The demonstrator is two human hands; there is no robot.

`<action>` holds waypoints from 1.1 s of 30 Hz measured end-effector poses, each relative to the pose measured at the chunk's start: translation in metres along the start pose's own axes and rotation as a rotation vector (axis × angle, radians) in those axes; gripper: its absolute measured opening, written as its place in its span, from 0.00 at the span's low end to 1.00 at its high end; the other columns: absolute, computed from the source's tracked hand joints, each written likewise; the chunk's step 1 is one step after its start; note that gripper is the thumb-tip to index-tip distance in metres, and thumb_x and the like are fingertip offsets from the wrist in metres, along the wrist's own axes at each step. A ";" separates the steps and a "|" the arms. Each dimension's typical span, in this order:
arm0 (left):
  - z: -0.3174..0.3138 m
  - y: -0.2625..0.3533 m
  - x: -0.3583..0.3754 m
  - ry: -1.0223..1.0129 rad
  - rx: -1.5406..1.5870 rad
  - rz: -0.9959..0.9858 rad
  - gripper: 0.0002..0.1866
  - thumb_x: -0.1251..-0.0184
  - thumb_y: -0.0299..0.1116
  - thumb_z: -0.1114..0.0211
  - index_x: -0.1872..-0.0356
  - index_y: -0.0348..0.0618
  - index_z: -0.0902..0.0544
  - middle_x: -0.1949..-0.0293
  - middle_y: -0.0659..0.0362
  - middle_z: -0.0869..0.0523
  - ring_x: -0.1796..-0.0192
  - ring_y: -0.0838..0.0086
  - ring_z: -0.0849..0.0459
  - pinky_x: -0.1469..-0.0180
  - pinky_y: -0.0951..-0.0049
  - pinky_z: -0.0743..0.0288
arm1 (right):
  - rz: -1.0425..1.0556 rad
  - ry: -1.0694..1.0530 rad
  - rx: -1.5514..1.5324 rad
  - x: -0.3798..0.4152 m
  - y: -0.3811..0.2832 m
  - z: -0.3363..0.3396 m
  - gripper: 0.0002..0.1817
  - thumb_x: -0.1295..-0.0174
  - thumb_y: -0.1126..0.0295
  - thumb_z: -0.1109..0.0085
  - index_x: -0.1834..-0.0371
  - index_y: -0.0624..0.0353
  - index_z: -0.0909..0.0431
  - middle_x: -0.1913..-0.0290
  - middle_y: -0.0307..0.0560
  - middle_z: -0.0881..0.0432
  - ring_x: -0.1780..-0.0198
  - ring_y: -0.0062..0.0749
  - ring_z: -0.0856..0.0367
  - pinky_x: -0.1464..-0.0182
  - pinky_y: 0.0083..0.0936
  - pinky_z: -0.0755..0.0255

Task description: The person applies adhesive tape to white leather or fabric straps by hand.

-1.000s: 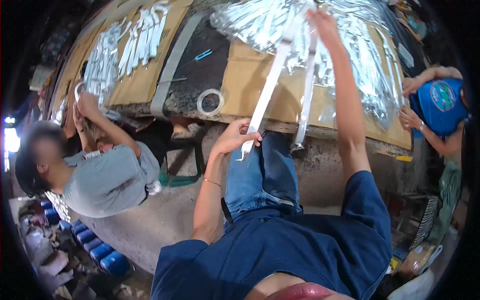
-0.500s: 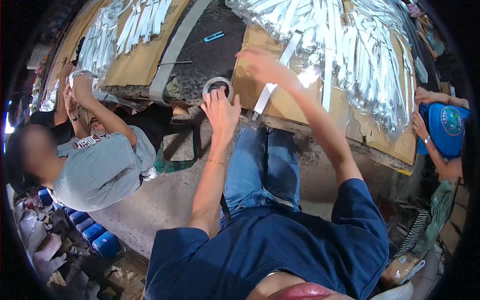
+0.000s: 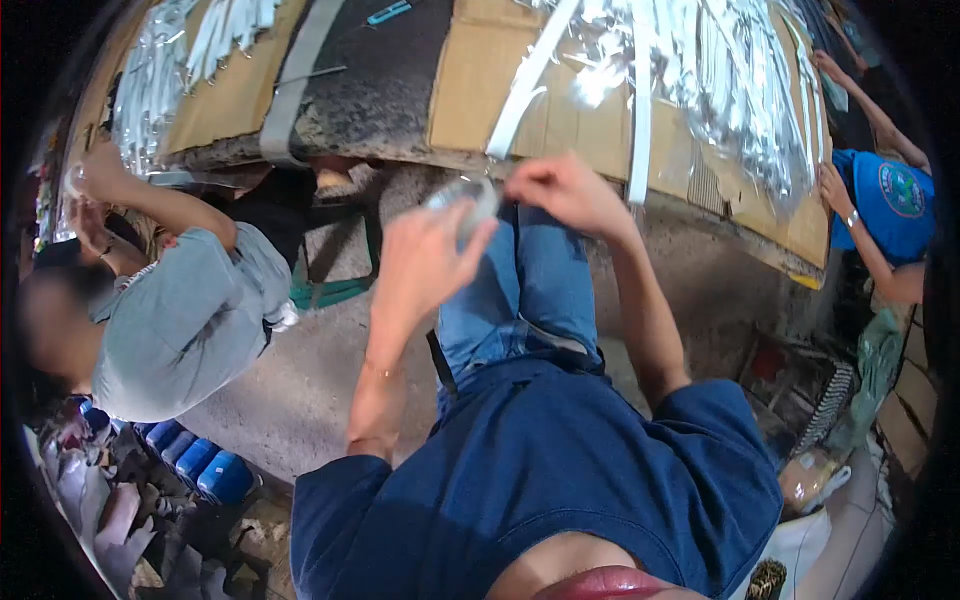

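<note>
My left hand (image 3: 425,262) is closed around a roll of clear tape (image 3: 482,203), held above my lap just off the table edge. Close to the roll's right side, my right hand (image 3: 572,196) has its fingers curled together in a pinch. What lies between those fingertips is too small and blurred to make out. A white strap (image 3: 525,88) lies on the cardboard (image 3: 470,85) beyond my hands, its near end at the table edge. Another white strap (image 3: 641,110) hangs its end over the edge, right of my right hand.
Plastic-wrapped bundles of white straps (image 3: 715,90) cover the table's right side. A blue cutter (image 3: 388,12) and a thin rod (image 3: 312,74) lie farther left. One co-worker in a grey shirt (image 3: 190,330) sits left; another, in blue (image 3: 885,200), is at right. Blue containers (image 3: 222,478) stand on the floor.
My left hand has lifted the tape roll off the table edge and drawn it towards me. My right hand has come down from over the cardboard to beside the roll, its fingers now closed.
</note>
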State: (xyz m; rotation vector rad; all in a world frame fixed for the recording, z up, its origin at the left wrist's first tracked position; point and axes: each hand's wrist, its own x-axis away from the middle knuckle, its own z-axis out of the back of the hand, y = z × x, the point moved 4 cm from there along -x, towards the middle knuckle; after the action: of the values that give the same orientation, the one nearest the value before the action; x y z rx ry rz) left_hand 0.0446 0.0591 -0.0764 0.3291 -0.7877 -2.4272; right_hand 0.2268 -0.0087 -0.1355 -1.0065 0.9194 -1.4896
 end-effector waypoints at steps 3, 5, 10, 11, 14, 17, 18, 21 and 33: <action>-0.052 0.000 0.038 -0.454 -0.059 0.069 0.18 0.33 0.44 0.40 0.65 0.38 0.13 0.71 0.41 0.15 0.66 0.46 0.15 0.59 0.53 0.22 | -0.345 0.050 -0.312 0.079 0.045 -0.056 0.08 0.39 0.71 0.36 0.64 0.66 0.14 0.76 0.44 0.17 0.71 0.19 0.21 0.65 0.23 0.25; -0.090 -0.009 0.052 -0.499 -0.065 0.091 0.19 0.32 0.45 0.42 0.66 0.39 0.13 0.71 0.40 0.15 0.64 0.46 0.15 0.58 0.52 0.21 | -0.582 0.137 -0.414 0.115 0.089 -0.093 0.10 0.40 0.70 0.36 0.64 0.68 0.14 0.75 0.46 0.16 0.72 0.20 0.20 0.67 0.24 0.26; -0.146 -0.025 0.034 -0.384 -0.224 0.143 0.22 0.32 0.47 0.44 0.69 0.38 0.13 0.67 0.38 0.15 0.60 0.44 0.14 0.54 0.51 0.21 | -0.544 0.339 -0.178 0.102 0.131 -0.094 0.12 0.44 0.66 0.38 0.70 0.66 0.13 0.79 0.44 0.17 0.74 0.23 0.19 0.69 0.25 0.26; -0.148 -0.029 0.023 -0.368 -0.262 0.157 0.23 0.32 0.48 0.43 0.70 0.36 0.13 0.67 0.38 0.14 0.60 0.44 0.14 0.54 0.51 0.20 | -0.547 0.378 -0.195 0.095 0.127 -0.086 0.11 0.45 0.66 0.38 0.71 0.65 0.12 0.79 0.44 0.16 0.74 0.24 0.18 0.68 0.26 0.26; -0.146 -0.037 -0.001 -0.343 -0.324 0.183 0.24 0.33 0.49 0.42 0.68 0.34 0.13 0.64 0.37 0.14 0.58 0.45 0.13 0.52 0.52 0.20 | -0.511 0.385 -0.146 0.073 0.140 -0.070 0.13 0.46 0.65 0.38 0.68 0.64 0.12 0.74 0.47 0.13 0.68 0.30 0.15 0.63 0.28 0.24; -0.158 -0.042 -0.014 -0.419 -0.382 0.187 0.23 0.33 0.49 0.42 0.64 0.34 0.13 0.60 0.36 0.14 0.55 0.45 0.14 0.51 0.52 0.20 | -0.265 0.437 0.015 0.053 0.153 -0.061 0.14 0.46 0.64 0.37 0.65 0.64 0.13 0.67 0.51 0.11 0.62 0.41 0.13 0.57 0.32 0.23; -0.160 -0.043 -0.019 -0.426 -0.394 0.202 0.23 0.34 0.49 0.42 0.62 0.35 0.13 0.59 0.36 0.15 0.54 0.45 0.14 0.50 0.52 0.20 | -0.325 0.319 0.031 0.046 0.157 -0.058 0.14 0.44 0.64 0.38 0.63 0.64 0.13 0.61 0.51 0.12 0.57 0.43 0.14 0.52 0.34 0.24; -0.169 -0.053 -0.016 -0.467 -0.433 0.183 0.22 0.34 0.49 0.41 0.63 0.37 0.12 0.60 0.38 0.14 0.56 0.45 0.14 0.50 0.52 0.20 | -0.253 0.178 0.024 0.030 0.182 -0.062 0.14 0.41 0.65 0.39 0.61 0.65 0.14 0.52 0.51 0.13 0.50 0.45 0.15 0.46 0.34 0.25; -0.169 -0.060 -0.021 -0.314 -0.393 0.279 0.24 0.36 0.52 0.40 0.63 0.38 0.12 0.63 0.39 0.13 0.54 0.47 0.14 0.50 0.53 0.21 | -0.283 0.435 -0.130 0.052 0.168 -0.073 0.12 0.41 0.67 0.38 0.61 0.64 0.14 0.64 0.55 0.12 0.61 0.41 0.12 0.54 0.31 0.22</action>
State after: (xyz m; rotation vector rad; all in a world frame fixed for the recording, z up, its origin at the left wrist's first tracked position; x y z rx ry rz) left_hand 0.1008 0.0328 -0.2459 -0.3007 -0.4274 -2.3214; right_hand 0.2117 -0.0807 -0.3107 -0.9502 1.2308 -1.9561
